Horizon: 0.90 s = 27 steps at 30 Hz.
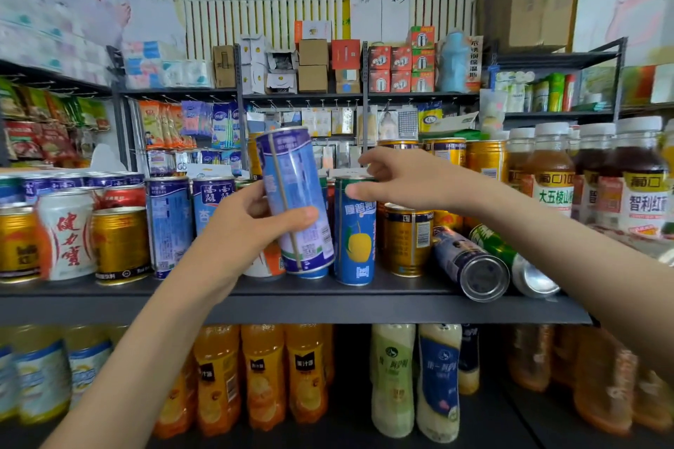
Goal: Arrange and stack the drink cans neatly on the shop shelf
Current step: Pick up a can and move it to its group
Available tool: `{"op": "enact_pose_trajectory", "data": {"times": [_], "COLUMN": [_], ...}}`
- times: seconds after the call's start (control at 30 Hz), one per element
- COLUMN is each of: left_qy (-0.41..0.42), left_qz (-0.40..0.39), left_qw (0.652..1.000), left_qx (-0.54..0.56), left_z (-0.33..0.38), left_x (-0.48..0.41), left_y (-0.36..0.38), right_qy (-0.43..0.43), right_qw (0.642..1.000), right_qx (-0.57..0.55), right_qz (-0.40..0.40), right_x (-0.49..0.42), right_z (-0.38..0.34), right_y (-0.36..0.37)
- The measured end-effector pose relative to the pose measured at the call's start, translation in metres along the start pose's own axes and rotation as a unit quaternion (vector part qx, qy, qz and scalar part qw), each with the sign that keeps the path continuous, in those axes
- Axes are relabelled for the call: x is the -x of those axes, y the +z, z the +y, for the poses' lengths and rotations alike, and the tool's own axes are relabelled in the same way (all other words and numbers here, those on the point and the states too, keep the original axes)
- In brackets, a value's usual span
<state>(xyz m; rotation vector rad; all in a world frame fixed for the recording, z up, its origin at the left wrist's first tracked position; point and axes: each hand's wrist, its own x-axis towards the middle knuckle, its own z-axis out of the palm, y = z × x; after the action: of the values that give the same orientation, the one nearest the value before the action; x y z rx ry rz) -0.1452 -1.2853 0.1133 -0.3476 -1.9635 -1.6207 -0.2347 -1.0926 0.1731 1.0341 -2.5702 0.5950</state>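
The left hand (248, 230) grips a tilted blue can (295, 193) above the shelf (291, 306), while the right hand (397, 179), open at its 3 o'clock, hovers over a mango can (355, 241) that a careless swing could topple.

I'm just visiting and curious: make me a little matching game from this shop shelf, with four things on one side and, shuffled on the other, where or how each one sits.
Things:
1. pale blue can
2. can with a yellow fruit picture
3. dark blue can with a silver end
4. orange juice bottles

States:
A. lying on its side on the shelf
B. standing underneath that shelf
C. held tilted in the left hand
D. standing upright just below the right hand

Pairs: 1-C, 2-D, 3-A, 4-B.
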Motion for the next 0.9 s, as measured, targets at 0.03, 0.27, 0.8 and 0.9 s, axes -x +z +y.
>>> {"op": "enact_pose_trajectory", "data": {"times": [0.03, 0.27, 0.8, 0.9], "left_qy": [0.001, 0.004, -0.019, -0.019], "left_qz": [-0.001, 0.003, 0.022, 0.026], "left_qw": [1.000, 1.000, 0.998, 0.997], "left_qx": [-0.005, -0.018, -0.059, -0.074], "left_z": [0.000, -0.005, -0.015, -0.020], "left_x": [0.002, 0.013, 0.014, 0.014], "left_y": [-0.001, -0.010, -0.005, 0.004], "right_qy": [0.004, 0.036, 0.040, 0.006], "right_qw": [1.000, 0.998, 0.992, 0.990], "right_qx": [0.006, 0.006, 0.102, 0.137], "right_qz": [-0.013, -0.044, -0.058, -0.042], "right_x": [-0.005, -0.022, -0.043, -0.041], "right_z": [0.000, -0.003, 0.006, 0.005], "right_y": [0.003, 0.001, 0.002, 0.005]}}
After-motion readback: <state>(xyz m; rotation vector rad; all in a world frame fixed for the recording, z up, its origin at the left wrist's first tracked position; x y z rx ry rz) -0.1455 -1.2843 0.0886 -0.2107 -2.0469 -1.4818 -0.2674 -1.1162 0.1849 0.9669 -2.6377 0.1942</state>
